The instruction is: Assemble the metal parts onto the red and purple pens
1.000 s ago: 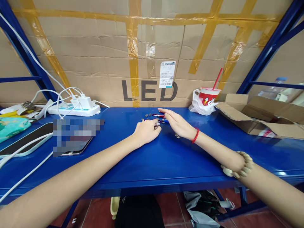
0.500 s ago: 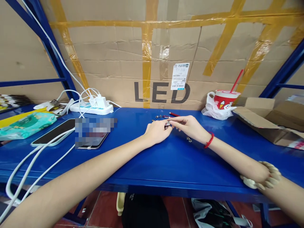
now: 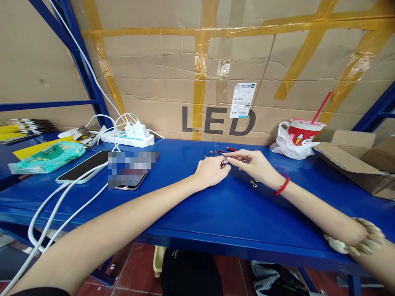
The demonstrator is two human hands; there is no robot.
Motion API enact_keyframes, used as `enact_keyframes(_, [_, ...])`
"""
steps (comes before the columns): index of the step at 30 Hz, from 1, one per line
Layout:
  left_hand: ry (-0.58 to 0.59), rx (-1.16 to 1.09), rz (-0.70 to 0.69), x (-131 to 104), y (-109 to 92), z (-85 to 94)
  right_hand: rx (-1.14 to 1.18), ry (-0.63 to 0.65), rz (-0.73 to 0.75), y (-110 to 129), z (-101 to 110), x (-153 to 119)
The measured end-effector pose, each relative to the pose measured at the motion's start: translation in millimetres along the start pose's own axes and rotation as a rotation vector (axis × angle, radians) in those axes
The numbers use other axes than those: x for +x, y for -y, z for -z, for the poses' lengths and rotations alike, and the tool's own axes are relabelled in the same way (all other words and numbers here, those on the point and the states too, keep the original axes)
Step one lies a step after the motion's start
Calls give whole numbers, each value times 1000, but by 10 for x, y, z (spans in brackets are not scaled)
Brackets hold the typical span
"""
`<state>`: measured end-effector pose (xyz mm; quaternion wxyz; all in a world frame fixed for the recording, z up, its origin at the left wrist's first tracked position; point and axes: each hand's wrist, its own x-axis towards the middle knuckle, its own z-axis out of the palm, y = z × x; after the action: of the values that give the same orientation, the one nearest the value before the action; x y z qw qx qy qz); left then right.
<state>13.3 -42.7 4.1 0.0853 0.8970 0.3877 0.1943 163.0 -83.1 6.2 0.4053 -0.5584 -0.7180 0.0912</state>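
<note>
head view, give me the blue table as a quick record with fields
left hand: fingers around a small shiny piece
right hand: fingertips at that piece
near hands: metal bits, red slender item
table: blue
left side: phone, power strip, teal packet
right side: red cup in white bag, open box
backdrop: taped cardboard marked LED

Seems a stockroom or workshop: the blue metal worktop (image 3: 197,209) has rack posts rising from it, and behind it stands taped cardboard (image 3: 148,86) marked "LED".
</note>
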Motion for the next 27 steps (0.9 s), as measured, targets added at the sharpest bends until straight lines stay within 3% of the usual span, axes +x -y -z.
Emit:
enact_keyframes(7, [-37,-25,-48,-4,39,-26,18,27,-34,15,20,-3])
enact_keyframes(14, [-2,-38,-8,-24,29,-4,44,45,-98,-2,45,12])
enact_keyframes(27, [-63,0,-44,2,60,-43,86,135,-9,23,44,24])
